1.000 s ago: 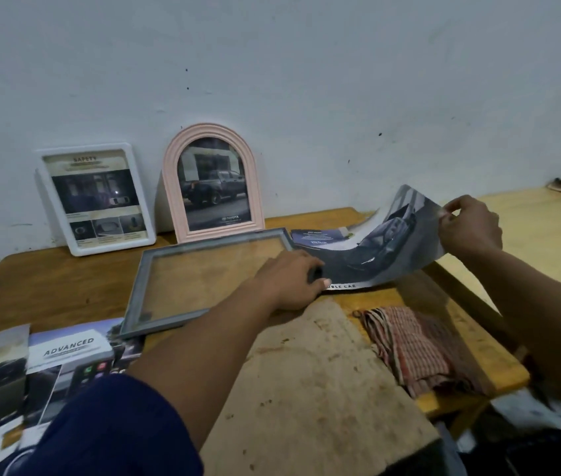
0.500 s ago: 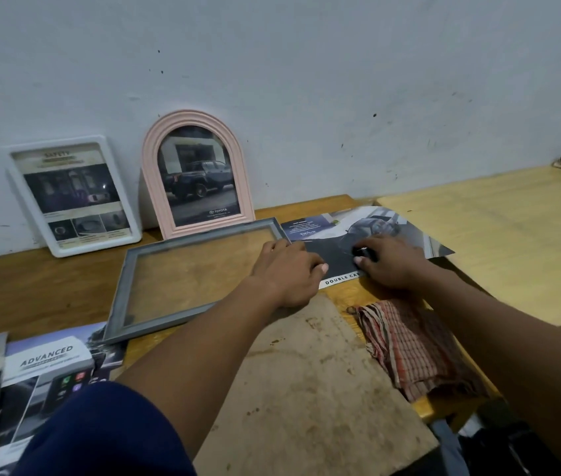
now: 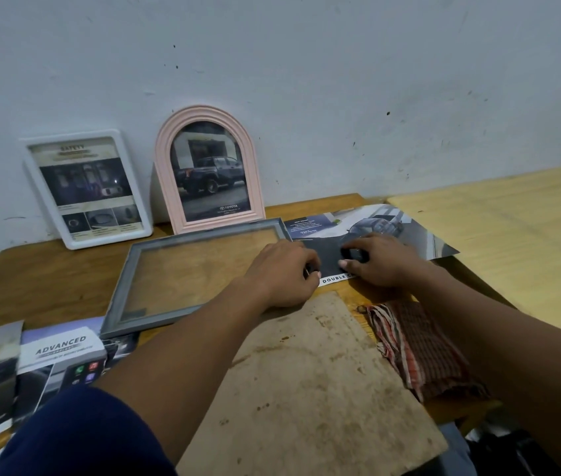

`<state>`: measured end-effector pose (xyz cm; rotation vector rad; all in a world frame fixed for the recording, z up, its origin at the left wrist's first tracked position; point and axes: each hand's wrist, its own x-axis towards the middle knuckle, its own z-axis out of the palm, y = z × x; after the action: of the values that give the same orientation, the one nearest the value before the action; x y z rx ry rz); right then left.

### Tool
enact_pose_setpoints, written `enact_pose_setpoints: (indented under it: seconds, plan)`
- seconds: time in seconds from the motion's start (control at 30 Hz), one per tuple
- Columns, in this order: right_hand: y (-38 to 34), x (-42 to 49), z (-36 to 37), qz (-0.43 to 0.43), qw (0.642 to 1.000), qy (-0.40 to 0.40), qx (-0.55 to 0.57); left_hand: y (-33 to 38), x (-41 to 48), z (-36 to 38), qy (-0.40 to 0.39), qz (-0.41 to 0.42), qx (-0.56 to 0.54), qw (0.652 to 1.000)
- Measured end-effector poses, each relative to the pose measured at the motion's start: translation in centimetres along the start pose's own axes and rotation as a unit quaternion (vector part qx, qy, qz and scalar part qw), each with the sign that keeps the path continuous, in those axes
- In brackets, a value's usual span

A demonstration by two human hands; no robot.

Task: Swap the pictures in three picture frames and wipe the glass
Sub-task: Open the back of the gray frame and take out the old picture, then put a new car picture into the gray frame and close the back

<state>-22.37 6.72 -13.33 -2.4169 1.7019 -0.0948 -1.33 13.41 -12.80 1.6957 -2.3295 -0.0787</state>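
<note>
Picture: the car picture (image 3: 385, 228) lies face up on the bench (image 3: 49, 280), touching the right rail of the grey frame (image 3: 141, 280).
Change: 1 second ago my right hand (image 3: 382, 261) held its far right corner up. Now it lies flat, so I judge it ready to go into the frame.
Heading: long axis left to right, caption strip at the near edge.
Fingers: my left hand (image 3: 282, 273) and right hand rest on it, fingers bent. I cannot tell whether they pinch or press.
Around: backing board (image 3: 306, 383) near me, cloth (image 3: 419, 345) to its right.
</note>
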Motion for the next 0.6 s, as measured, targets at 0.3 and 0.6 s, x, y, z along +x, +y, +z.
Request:
enact_pose_setpoints:
  seconds: [0.3,0.6]
  plan:
    - [-1.1,-0.2,-0.1,-0.005,1.000,0.009,0.028,-0.2,-0.8,-0.5,0.010,-0.010,-0.007,1.000]
    - [-10.8,0.5,-3.8,-0.119,0.984,0.047,0.122,-4.0,-5.6,-5.8,0.041,-0.079,-0.019,0.996]
